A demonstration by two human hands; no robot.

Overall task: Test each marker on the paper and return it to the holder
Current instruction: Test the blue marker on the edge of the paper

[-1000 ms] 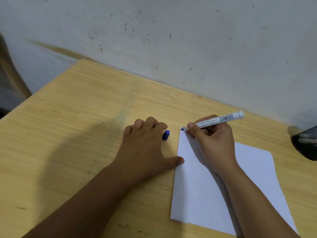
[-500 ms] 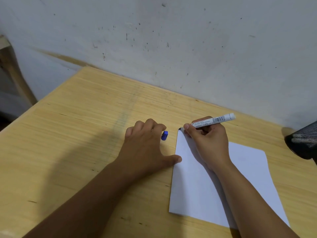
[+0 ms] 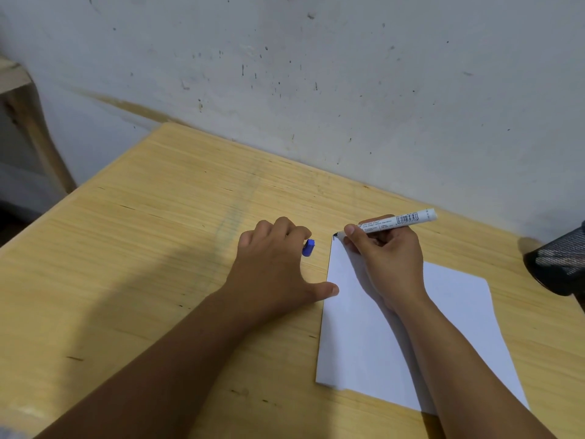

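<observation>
A white sheet of paper (image 3: pixel 443 331) lies on the wooden table (image 3: pixel 158 248). My right hand (image 3: pixel 386 264) grips a white marker (image 3: pixel 402 220) with a barcode label, its tip touching the paper's far left corner. My left hand (image 3: pixel 275 267) rests on the table beside the paper, fingers curled around the marker's blue cap (image 3: pixel 308 247), with the thumb touching the paper's left edge. A black mesh holder (image 3: pixel 560 264) sits at the right edge of the view, partly cut off.
A scuffed white wall (image 3: pixel 316 74) runs right behind the table's far edge. A wooden frame (image 3: pixel 28 122) stands at the far left, beyond the table's left edge.
The marker tip stays at the paper's top left corner and both hands hold their places. The view has tilted slightly, showing more of the wall.
</observation>
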